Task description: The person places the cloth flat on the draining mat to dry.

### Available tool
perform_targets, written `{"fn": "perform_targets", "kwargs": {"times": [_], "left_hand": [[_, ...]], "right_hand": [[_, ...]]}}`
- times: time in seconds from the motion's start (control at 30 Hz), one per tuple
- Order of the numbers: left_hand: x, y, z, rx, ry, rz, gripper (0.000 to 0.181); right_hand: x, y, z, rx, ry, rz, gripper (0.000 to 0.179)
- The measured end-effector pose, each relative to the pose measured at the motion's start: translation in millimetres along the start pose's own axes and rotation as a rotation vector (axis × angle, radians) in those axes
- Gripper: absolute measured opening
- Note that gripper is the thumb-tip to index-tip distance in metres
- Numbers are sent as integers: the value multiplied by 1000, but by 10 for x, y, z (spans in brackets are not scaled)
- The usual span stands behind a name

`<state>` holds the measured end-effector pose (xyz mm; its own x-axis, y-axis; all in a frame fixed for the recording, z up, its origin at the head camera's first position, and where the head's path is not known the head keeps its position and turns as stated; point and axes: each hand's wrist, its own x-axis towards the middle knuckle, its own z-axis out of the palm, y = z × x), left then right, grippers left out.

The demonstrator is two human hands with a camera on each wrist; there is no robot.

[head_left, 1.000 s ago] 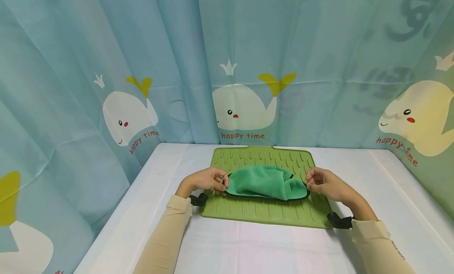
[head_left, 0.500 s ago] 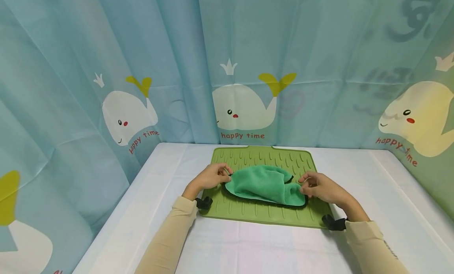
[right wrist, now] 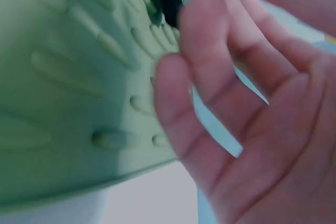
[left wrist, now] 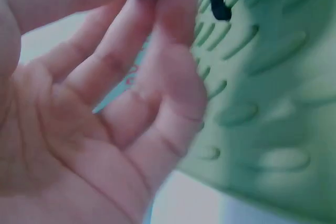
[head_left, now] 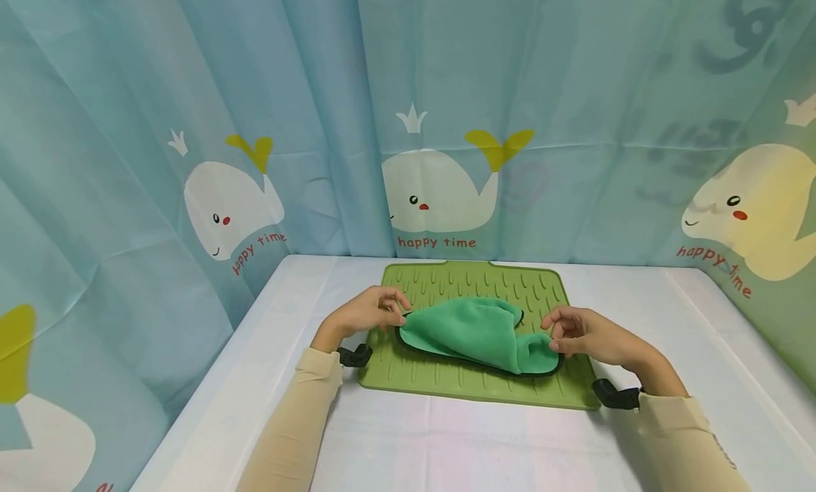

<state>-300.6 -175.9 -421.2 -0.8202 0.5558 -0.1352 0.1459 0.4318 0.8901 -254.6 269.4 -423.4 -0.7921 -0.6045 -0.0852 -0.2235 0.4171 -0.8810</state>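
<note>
Cloth (head_left: 468, 329): green, black-edged, folded, over the middle of the mat (head_left: 440, 380).
Left grip (head_left: 363, 313): pinches the cloth's left end, at the mat's left side.
Right grip (head_left: 593, 335): pinches the cloth's right end, at the mat's right side.
Bench (head_left: 408, 449): white-covered, beneath the mat.
Curtain (head_left: 574, 88): whale-printed, behind the mat.

Soft, fairly even light filled the head view, a faint shadow falling on the counter (head_left: 484, 442) beside the right sleeve (head_left: 685, 442). Both wrist views looked hazier, their fingers (left wrist: 181, 85) softly blurred.
</note>
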Motion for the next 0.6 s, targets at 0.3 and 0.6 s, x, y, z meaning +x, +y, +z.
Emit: {"fn": "perform_targets", "kwargs": {"times": [0.3, 0.6], "left_hand": [[8, -32, 60, 14, -121, -130, 21], [68, 47, 150, 34, -46, -40, 28]], "right_hand": [[-14, 90, 15, 19, -169, -8, 28], [29, 36, 66, -15, -122, -8, 29]]}}
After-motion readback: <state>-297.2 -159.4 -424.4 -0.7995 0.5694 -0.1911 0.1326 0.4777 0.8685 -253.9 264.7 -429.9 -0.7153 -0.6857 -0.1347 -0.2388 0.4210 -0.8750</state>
